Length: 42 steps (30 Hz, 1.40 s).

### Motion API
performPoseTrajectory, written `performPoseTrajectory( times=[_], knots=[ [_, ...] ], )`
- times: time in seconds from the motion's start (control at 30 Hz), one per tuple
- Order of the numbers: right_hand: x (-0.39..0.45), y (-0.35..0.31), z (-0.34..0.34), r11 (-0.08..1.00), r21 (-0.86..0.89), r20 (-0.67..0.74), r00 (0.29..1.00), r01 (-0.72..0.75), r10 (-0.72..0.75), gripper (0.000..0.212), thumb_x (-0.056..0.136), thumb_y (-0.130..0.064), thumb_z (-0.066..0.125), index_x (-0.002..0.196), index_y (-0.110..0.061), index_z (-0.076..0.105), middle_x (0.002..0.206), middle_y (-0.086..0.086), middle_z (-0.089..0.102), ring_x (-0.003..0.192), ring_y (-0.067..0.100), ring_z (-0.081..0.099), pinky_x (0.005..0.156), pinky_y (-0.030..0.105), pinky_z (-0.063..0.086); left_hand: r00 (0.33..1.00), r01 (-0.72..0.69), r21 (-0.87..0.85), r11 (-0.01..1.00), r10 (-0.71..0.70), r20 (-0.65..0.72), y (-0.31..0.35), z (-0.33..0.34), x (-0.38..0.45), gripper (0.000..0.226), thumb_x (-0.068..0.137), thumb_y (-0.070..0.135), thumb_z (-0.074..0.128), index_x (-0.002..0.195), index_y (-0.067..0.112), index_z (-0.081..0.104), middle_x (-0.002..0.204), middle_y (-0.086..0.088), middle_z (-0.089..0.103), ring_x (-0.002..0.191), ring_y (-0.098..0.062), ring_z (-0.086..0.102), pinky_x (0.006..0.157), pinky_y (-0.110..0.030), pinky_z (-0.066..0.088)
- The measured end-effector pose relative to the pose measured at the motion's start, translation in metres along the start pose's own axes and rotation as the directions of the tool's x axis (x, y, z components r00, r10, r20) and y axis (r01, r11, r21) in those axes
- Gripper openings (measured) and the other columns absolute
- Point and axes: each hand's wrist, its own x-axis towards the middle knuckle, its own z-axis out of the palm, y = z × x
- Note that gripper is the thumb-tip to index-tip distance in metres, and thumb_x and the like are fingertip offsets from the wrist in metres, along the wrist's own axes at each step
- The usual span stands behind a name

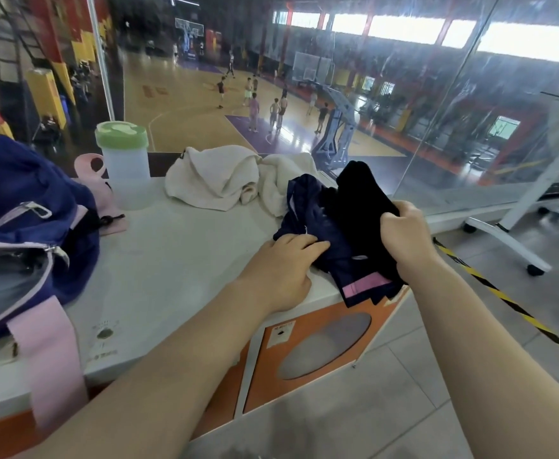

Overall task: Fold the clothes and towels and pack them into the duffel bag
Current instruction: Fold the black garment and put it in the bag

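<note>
A crumpled navy garment [307, 210] with a pink band lies at the right corner of the white counter [178, 260], its hem hanging over the edge. My left hand [281, 266] rests flat on its near side. A black garment [359, 200] sits bunched beside it, and my right hand [403, 233] is closed on it, lifting it a little. Behind them lie two rumpled white towels [215, 180]. The navy duffel bag [23, 233] with pink straps stands unzipped at the left.
A translucent shaker bottle [125, 167] with a green lid stands by the bag, a pink pouch [102, 193] behind it. A glass wall [437, 134] rises just past the counter. To the right is tiled floor with yellow-black tape [509, 303] and a white wheeled stand [516, 226].
</note>
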Motion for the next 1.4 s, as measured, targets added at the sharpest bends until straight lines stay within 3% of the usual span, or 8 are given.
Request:
performPoseTrajectory(
  times=[0.23,0.37,0.47,0.57,0.77,0.97,1.13,1.4],
  knots=[
    [-0.006,-0.016,-0.009,0.974,0.224,0.035,0.999,-0.044,0.037,0.034,0.084,-0.002,0.037,0.105,-0.018,0.058,0.090,0.009,0.064,0.078,0.025,0.062,0.067,0.034,0.050,0.951,0.027,-0.360,0.933,-0.135,-0.280,0.016,-0.008,0.010,0.043,0.094,0.020,0.049,0.137,0.017,0.053,0.142,0.001,0.045,0.132,-0.017,0.039,0.107,-0.040,0.040],
    [-0.017,-0.037,0.001,0.966,0.260,0.102,0.994,0.014,-0.042,0.032,0.085,-0.004,0.042,0.101,-0.025,0.059,0.099,0.012,0.067,0.092,0.035,0.066,0.079,0.050,0.056,0.915,0.156,-0.927,0.340,-0.404,0.006,0.026,-0.024,0.016,0.051,0.100,0.047,0.037,0.147,0.028,0.036,0.135,0.015,0.047,0.128,-0.006,0.046,0.112,-0.033,0.034],
    [-0.029,-0.046,0.014,0.967,0.246,0.196,0.973,0.069,-0.119,0.035,0.086,-0.003,0.044,0.110,-0.023,0.061,0.098,0.009,0.068,0.094,0.032,0.066,0.079,0.047,0.057,0.871,0.170,-0.978,-0.124,-0.446,0.208,0.021,-0.028,0.020,0.057,0.101,0.050,0.034,0.150,0.021,0.032,0.141,0.001,0.048,0.128,-0.019,0.051,0.107,-0.032,0.041],
    [-0.044,-0.053,0.027,0.973,0.139,0.290,0.931,0.186,-0.220,0.031,0.086,-0.006,0.047,0.103,-0.026,0.063,0.095,0.005,0.070,0.090,0.025,0.067,0.083,0.044,0.057,0.868,0.140,-0.932,-0.335,-0.411,0.278,0.013,-0.035,0.016,0.061,0.097,0.060,0.034,0.139,0.019,0.050,0.132,-0.007,0.061,0.112,-0.021,0.063,0.093,-0.036,0.052],
    [-0.057,-0.052,0.045,0.907,-0.135,0.550,0.791,0.399,-0.266,0.029,0.094,-0.044,0.051,0.111,-0.028,0.068,0.105,-0.009,0.070,0.097,0.008,0.064,0.090,0.029,0.051,0.836,0.188,-0.872,-0.452,-0.392,0.384,0.007,-0.042,0.008,0.066,0.086,0.069,0.048,0.117,0.014,0.070,0.109,-0.013,0.073,0.101,-0.025,0.071,0.088,-0.039,0.054],
    [-0.028,-0.030,0.027,0.797,-0.520,0.033,0.939,0.307,-0.341,0.042,0.087,-0.043,0.052,0.124,-0.023,0.056,0.125,0.001,0.058,0.117,0.026,0.052,0.099,0.039,0.041,0.797,0.267,-0.873,-0.408,-0.416,0.438,0.005,-0.043,0.005,0.032,0.090,0.039,0.063,0.114,0.020,0.069,0.102,-0.005,0.076,0.095,-0.024,0.072,0.082,-0.037,0.056],
    [-0.018,-0.014,0.014,0.935,-0.355,0.105,0.993,-0.013,0.054,0.076,0.077,-0.067,0.057,0.127,-0.009,0.047,0.114,0.006,0.061,0.102,0.025,0.059,0.085,0.039,0.051,0.765,0.296,-0.899,-0.322,-0.484,0.425,0.006,-0.034,0.007,0.029,0.091,0.010,0.057,0.118,0.019,0.063,0.103,-0.009,0.073,0.091,-0.026,0.070,0.069,-0.036,0.057],
    [-0.020,-0.021,0.004,0.994,-0.110,0.102,0.995,0.021,-0.010,0.019,0.073,-0.033,0.069,0.084,-0.018,0.067,0.085,0.006,0.070,0.081,0.024,0.067,0.080,0.047,0.058,0.812,0.314,-0.900,-0.301,-0.406,0.419,0.006,-0.030,0.002,0.032,0.088,0.011,0.056,0.118,0.018,0.063,0.111,-0.011,0.071,0.102,-0.030,0.067,0.089,-0.047,0.055]
  ],
)
